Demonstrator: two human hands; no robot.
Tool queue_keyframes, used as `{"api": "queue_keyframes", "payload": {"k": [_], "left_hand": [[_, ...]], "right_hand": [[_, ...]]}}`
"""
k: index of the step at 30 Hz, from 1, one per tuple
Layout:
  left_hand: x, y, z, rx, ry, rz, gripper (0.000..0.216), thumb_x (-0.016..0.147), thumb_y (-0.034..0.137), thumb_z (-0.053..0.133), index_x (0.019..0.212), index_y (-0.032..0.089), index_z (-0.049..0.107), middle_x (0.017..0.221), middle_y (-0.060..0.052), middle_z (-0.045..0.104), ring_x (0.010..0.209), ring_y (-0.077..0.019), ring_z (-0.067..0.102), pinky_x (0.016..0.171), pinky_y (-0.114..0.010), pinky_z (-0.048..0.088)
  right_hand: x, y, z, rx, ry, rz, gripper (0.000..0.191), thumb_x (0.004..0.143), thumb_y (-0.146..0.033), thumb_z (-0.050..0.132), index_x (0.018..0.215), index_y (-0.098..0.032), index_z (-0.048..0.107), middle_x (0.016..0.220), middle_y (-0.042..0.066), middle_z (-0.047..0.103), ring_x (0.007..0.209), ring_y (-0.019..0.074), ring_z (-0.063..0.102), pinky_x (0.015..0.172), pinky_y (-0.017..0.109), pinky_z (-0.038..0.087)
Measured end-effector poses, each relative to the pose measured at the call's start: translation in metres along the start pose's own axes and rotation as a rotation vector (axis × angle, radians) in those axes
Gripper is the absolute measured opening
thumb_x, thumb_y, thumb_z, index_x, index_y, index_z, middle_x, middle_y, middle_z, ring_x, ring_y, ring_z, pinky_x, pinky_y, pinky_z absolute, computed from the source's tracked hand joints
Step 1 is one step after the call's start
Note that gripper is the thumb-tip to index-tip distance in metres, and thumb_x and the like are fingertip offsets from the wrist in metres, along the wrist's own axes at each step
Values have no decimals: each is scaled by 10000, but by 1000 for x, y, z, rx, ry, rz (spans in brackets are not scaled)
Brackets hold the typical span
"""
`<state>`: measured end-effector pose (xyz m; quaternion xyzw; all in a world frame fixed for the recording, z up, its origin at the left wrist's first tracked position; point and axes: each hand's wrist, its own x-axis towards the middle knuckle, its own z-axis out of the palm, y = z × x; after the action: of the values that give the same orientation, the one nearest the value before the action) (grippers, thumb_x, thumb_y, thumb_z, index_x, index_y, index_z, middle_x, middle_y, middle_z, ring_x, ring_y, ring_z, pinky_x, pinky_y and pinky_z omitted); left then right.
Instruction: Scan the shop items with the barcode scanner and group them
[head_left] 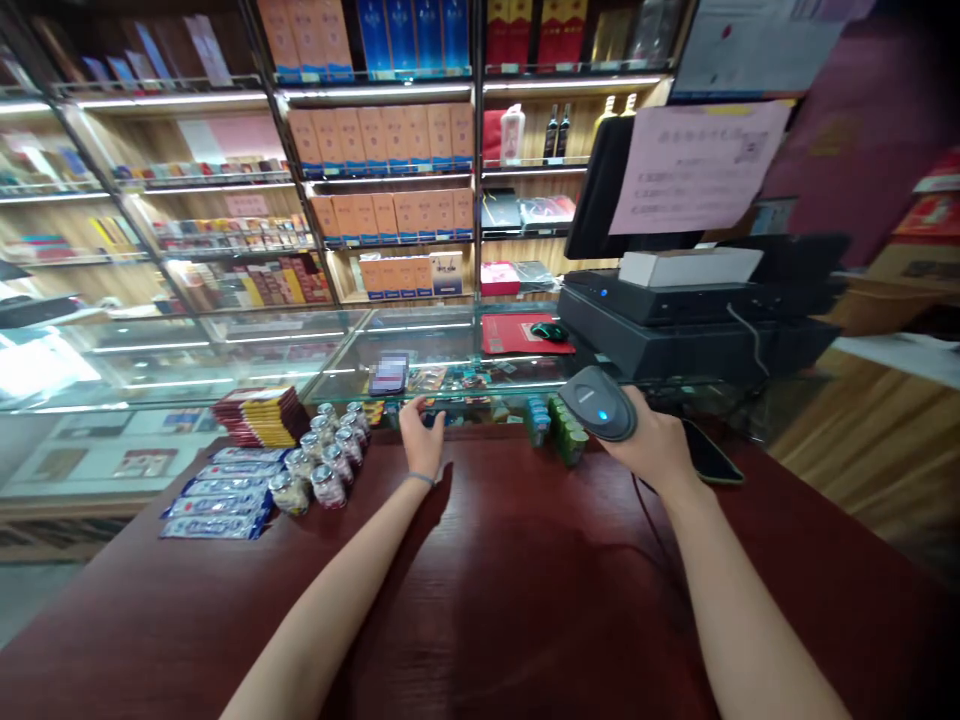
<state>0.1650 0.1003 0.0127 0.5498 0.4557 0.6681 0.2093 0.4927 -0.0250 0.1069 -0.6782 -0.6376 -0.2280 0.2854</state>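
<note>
My right hand is wrapped round a dark grey barcode scanner with a lit blue light. Its cord runs down behind my wrist. Just left of the scanner stand a row of small green containers and a row of blue ones. My left hand reaches over the far edge of the dark red table, thumb and fingers apart, holding nothing. To its left are small lidded jars in rows. Blue and silver packets lie beside them, near stacked red and yellow packs.
Beyond the table is a glass counter with a phone and a mouse on a red mat. A monitor and black till stand right. A dark flat object lies beside my right wrist.
</note>
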Motion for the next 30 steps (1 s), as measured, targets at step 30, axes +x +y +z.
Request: {"api": "queue_keyframes", "payload": {"k": [30], "left_hand": [[26,-48,-50,92,69,-32,236,857,158,632,1069,199,536,1110,-94,530,1124,-241,519,1085,-450,404]], "right_hand": [[-57,-127,33,728,-328,-154,373,741,-261,598,1100,-255,496,769,9,738,667,244,747,587,265,505]]}}
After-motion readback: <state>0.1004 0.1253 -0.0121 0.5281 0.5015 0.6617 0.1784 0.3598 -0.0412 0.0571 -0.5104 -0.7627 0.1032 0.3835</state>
